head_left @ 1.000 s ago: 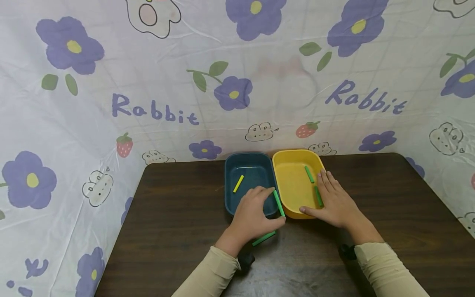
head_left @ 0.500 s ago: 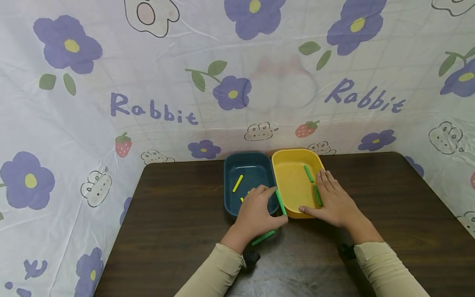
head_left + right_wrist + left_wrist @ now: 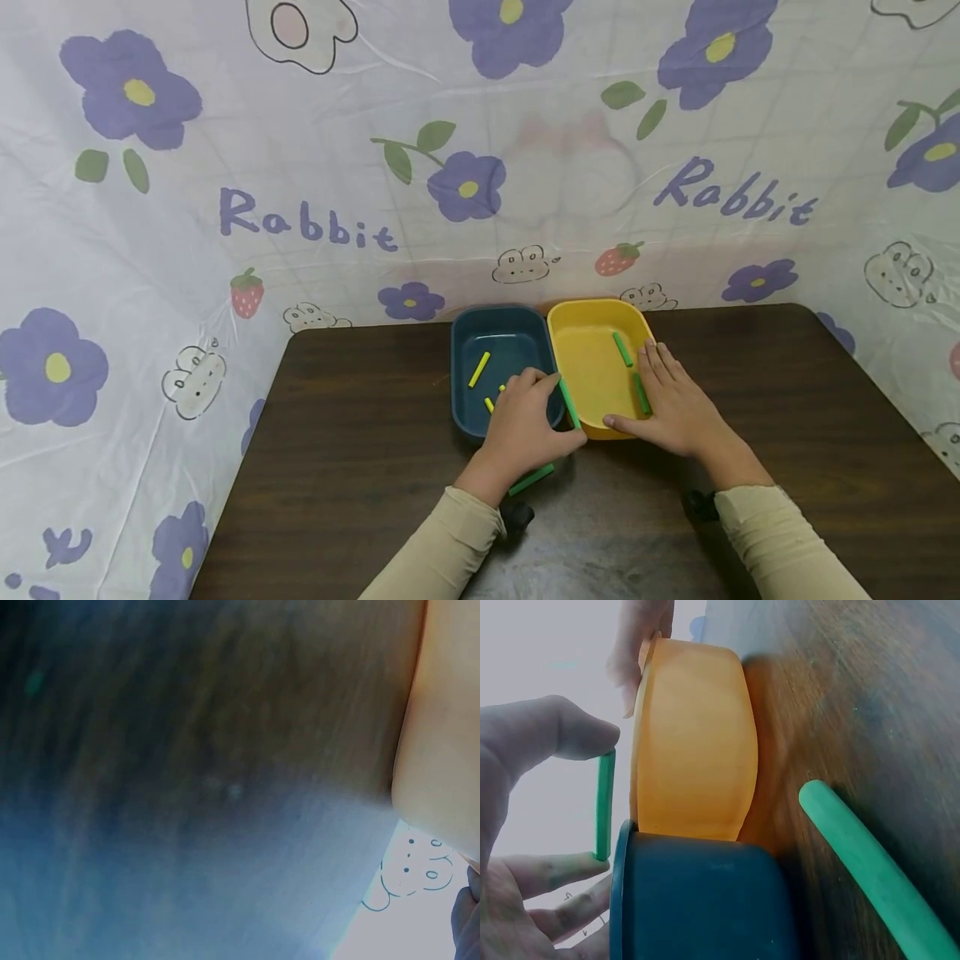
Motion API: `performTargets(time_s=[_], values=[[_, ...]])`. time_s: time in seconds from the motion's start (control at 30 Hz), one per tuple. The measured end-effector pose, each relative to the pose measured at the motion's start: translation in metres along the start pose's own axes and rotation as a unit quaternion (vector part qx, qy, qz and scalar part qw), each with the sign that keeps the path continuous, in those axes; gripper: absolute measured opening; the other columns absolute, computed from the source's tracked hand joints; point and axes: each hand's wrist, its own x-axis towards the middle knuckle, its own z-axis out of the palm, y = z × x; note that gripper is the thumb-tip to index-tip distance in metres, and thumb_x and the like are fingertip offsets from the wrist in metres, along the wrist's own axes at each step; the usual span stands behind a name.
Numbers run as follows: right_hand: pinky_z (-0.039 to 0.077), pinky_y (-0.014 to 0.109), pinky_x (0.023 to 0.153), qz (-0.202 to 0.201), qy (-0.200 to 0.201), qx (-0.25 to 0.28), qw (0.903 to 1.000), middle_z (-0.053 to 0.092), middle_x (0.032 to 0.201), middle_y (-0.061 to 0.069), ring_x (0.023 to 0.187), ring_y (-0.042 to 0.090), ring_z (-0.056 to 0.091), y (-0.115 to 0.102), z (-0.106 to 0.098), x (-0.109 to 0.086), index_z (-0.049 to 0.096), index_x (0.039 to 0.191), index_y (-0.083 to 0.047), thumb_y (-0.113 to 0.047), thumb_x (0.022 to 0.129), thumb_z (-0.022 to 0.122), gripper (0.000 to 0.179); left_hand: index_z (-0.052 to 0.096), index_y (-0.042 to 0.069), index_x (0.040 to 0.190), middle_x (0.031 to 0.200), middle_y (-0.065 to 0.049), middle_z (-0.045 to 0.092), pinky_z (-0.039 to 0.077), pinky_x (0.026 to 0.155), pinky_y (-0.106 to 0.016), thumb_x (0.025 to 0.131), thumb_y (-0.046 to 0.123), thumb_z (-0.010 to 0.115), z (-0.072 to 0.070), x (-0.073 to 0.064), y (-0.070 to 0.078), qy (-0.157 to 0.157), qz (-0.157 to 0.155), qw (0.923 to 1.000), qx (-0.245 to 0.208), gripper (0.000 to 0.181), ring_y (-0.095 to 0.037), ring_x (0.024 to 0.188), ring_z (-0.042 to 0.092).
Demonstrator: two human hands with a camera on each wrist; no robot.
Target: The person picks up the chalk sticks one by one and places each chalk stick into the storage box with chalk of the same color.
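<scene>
My left hand [image 3: 521, 425] pinches a green chalk stick [image 3: 570, 403] by its two ends, between thumb and forefinger. It hovers where the dark blue bin [image 3: 510, 342] meets the yellow bin [image 3: 588, 375]. My right hand [image 3: 678, 412] rests on the yellow bin's right rim, fingers straight, thumb spread along the near rim. Two more green chalks, one upper [image 3: 622, 349] and one lower [image 3: 641, 393], lie inside that bin. Yellow chalk [image 3: 479, 369] lies in the blue bin, with other yellow pieces partly hidden by my left hand.
Another green chalk [image 3: 877, 870] lies on the dark wooden table [image 3: 360, 450] in front of the blue bin, partly behind my left wrist in the head view. A patterned cloth [image 3: 337, 150] hangs right behind the table's far edge.
My left hand has shifted a little to the right with the green chalk, towards the yellow bin. More yellow chalk in the blue bin has come into sight. My right hand stays put.
</scene>
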Motion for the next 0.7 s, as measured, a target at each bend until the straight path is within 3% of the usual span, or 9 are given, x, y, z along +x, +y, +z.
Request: performTargets(time_s=[0.33, 0.7], values=[[0.016, 0.064, 0.13, -0.002, 0.003, -0.003, 1.0, 0.002, 0.177, 0.026, 0.164, 0.047, 0.005, -0.001, 0.0, 0.0, 0.004, 0.168, 0.004, -0.078, 0.092, 0.057, 0.124, 0.062, 0.015, 0.149, 0.135, -0.007, 0.06, 0.053, 0.095, -0.042, 0.084, 0.052, 0.081, 0.0, 0.006, 0.007, 0.002, -0.025, 0.9996, 0.012, 0.077, -0.025, 0.114, 0.055], [0.017, 0.063, 0.13, -0.001, 0.007, -0.006, 1.0, 0.004, 0.177, 0.026, 0.164, 0.047, 0.007, 0.001, 0.001, 0.002, 0.007, 0.168, 0.005, -0.078, 0.091, 0.057, 0.124, 0.062, 0.01, 0.148, 0.135, -0.009, 0.059, 0.052, 0.098, -0.042, 0.084, 0.053, 0.083, 0.007, 0.013, 0.008, 0.0, -0.042, 0.999, 0.011, 0.08, -0.025, 0.117, 0.055]])
